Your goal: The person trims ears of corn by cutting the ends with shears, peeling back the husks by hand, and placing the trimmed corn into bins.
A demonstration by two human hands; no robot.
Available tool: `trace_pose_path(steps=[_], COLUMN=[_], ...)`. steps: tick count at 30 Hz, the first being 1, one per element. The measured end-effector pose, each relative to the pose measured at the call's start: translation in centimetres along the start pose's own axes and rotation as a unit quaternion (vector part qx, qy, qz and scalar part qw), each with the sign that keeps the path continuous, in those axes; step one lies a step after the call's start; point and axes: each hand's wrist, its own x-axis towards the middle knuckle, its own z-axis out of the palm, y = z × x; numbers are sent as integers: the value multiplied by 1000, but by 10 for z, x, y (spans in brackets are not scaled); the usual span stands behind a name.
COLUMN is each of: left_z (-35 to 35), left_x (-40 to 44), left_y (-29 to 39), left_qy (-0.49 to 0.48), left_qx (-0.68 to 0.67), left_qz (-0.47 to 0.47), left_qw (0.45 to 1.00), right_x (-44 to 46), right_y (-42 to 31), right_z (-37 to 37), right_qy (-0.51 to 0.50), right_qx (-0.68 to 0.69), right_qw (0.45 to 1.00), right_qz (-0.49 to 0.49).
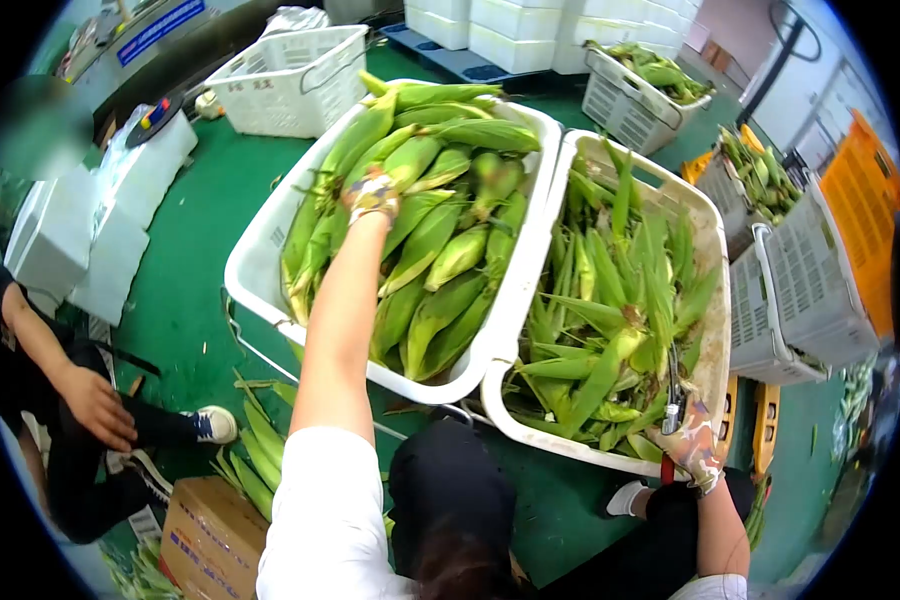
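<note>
My left hand [372,195], in a patterned glove, reaches into a white basket [245,262] heaped with green-husked corn. Its fingers close round the near end of an ear of corn [410,160] in the pile. At the near right corner of a second white basket [510,415] is my right hand [692,445], gloved the same way. It is closed on a cutting tool [673,400] with a thin metal blade pointing away from me and a red part showing below the hand. Loose husks and leaves [610,310] fill this second basket.
Another person's hand [100,408] rests near their knee at left. A cardboard box [210,540] stands at lower left beside loose corn leaves. Crates [830,270] are stacked at right. Another white crate [290,85] and white foam boxes [515,35] stand at the back.
</note>
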Motion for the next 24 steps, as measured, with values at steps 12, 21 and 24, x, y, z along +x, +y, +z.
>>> trace_pose_path(steps=[12, 21, 24], left_z=[-63, 7, -9], left_x=[-247, -310, -332], left_y=[34, 163, 223], left_qy=[-181, -179, -106], left_qx=[-489, -362, -246], left_qz=[256, 443, 473], left_qw=[814, 801, 839], right_x=[45, 7, -17], right_y=[-1, 51, 58], right_z=[-39, -102, -126], right_qy=[40, 254, 292], right_qx=[542, 715, 604], right_qw=[834, 651, 742], right_qz=[91, -25, 8])
